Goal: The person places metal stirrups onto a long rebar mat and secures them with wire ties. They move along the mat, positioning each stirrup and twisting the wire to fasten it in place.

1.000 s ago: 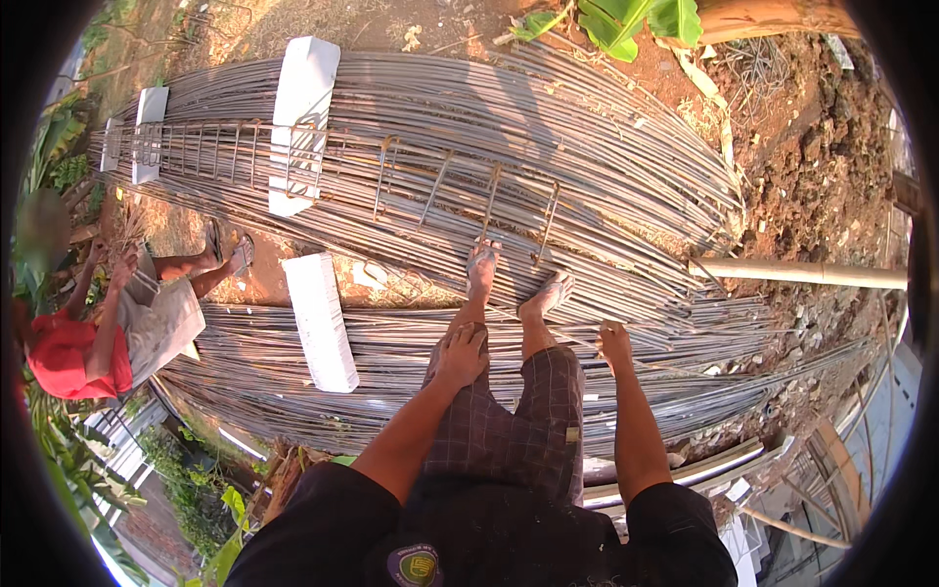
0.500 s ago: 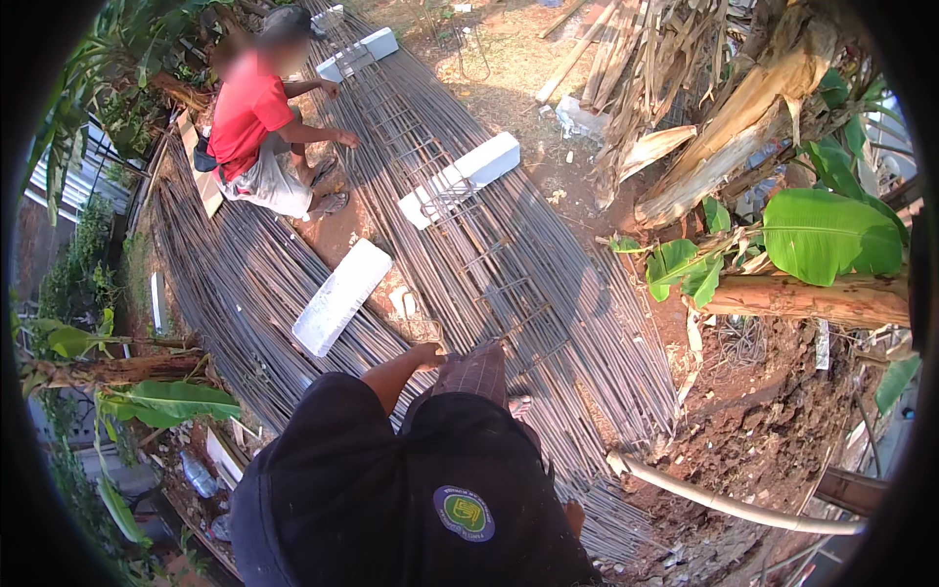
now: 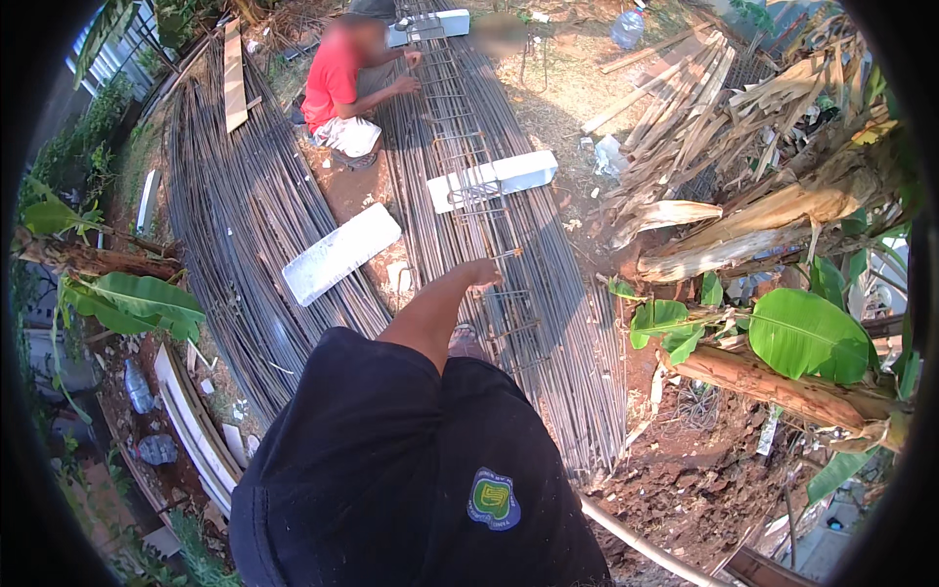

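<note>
My left hand (image 3: 481, 273) reaches out over the near part of a long, narrow rebar cage (image 3: 458, 127) with square stirrups. Its fingers look closed at the cage's left side. The hand is small in the picture, and what lies in the fingers does not show. Beneath the cage, a white block (image 3: 509, 176) lies crosswise on a thick bed of steel bars (image 3: 572, 323). My right hand is out of sight, hidden by my dark shirt or outside the picture.
Across the bars, a person in a red shirt (image 3: 335, 83) squats beside the cage's far end, near another white block (image 3: 445, 23). A loose white slab (image 3: 342, 254) rests on the left bar pile (image 3: 235, 196). Banana trunks (image 3: 773, 386) and planks (image 3: 675, 93) lie right.
My left hand has moved from near my knee, forward and right to the cage. My view has shifted, and the person in red now leans with both hands nearer the cage.
</note>
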`<state>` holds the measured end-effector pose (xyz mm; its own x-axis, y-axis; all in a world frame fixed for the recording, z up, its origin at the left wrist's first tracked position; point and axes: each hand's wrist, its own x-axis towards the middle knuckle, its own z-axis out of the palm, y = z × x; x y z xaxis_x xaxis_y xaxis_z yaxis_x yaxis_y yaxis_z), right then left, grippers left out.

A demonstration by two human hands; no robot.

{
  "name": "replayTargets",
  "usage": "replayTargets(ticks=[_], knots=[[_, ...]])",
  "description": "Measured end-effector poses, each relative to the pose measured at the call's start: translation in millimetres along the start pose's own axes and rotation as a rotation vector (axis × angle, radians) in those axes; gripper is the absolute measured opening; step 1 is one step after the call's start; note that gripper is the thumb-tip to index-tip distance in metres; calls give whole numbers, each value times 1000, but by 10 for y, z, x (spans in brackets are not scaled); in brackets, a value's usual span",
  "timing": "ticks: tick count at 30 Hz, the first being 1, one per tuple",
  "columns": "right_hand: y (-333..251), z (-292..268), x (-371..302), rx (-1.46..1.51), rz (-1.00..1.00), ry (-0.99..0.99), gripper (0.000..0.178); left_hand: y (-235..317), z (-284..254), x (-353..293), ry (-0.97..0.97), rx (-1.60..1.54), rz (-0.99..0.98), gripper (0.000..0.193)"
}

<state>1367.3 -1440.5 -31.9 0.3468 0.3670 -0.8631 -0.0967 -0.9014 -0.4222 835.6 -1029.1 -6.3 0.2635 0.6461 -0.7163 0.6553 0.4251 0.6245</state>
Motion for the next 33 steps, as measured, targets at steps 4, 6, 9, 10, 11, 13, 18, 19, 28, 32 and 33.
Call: replayTargets(ticks=[4, 6, 9, 10, 11, 13, 18, 19, 28, 32, 33], knots=[[-1113, 923, 352, -218, -141, -238, 16, 1336, -2044, 516, 508, 390, 346, 32], [-1569, 1331, 322, -283, -202, -290, 16, 2777, -2789, -9, 519, 119, 349, 47], [-2147, 2064, 266, -367, -297, -406, 17, 3746, -3428, -870, 621, 277, 518, 48], [-2322, 2334, 233, -373, -327, -435, 17, 3930, -3540, -1163, 649, 367, 589, 48], [-2469, 2491, 154, -381, -346, -443, 17, 4009, -3576, -1397, 674, 432, 639, 48], [-2566, 2553, 160, -399, -353, -443, 18, 4157, -3633, -1702, 695, 543, 714, 48], [-2359, 2181, 383, -414, -253, -393, 19, 4474, -3853, -2247, 729, 747, 694, 49], [-2292, 2039, 394, -418, -210, -365, 20, 4504, -3864, -2278, 738, 753, 693, 50], [-2343, 1712, 629, -382, -224, -306, 22, 3365, -4121, -2618, 935, 514, 538, 52], [-2306, 1640, 600, -380, -162, -291, 17, 568, -3192, -2214, 909, 259, 179, 47], [-2305, 1602, 608, -377, -141, -296, 16, -288, -2688, -2128, 931, 133, 8, 47]])
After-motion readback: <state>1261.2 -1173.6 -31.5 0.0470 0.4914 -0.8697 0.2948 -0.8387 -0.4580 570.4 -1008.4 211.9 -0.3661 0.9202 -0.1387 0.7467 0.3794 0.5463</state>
